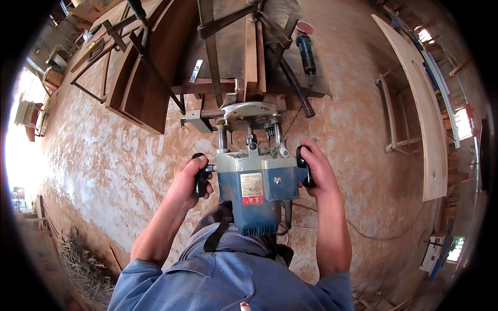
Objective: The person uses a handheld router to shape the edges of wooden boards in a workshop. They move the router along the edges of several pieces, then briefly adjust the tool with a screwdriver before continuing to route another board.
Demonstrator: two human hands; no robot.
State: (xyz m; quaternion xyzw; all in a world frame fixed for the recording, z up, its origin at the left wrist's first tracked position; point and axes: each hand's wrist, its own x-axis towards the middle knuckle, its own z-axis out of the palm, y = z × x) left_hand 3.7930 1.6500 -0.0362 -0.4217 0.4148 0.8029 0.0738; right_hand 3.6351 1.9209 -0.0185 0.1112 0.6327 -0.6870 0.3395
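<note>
Between my two hands I hold a blue and grey plunge router (277, 181), its motor body toward me and its round base plate facing the workbench. My left hand (190, 179) wraps round the black handle on its left side. On the other side, my right hand (320, 168) grips the matching black handle (305, 168). A metal side fence (198, 121) sticks out left of the base. Just beyond the base stands an upright wooden board (251, 62), held among metal bar clamps (210, 57). Whether the base touches the board I cannot tell.
An angle grinder (306, 54) with a reddish disc lies on the bench, right of the clamps. Brown wooden panels (148, 88) with clamps stand at left. A long pale board (417, 93) rests on a frame at right. A cable (384, 237) trails over the dusty floor; scraps (85, 264) lie lower left.
</note>
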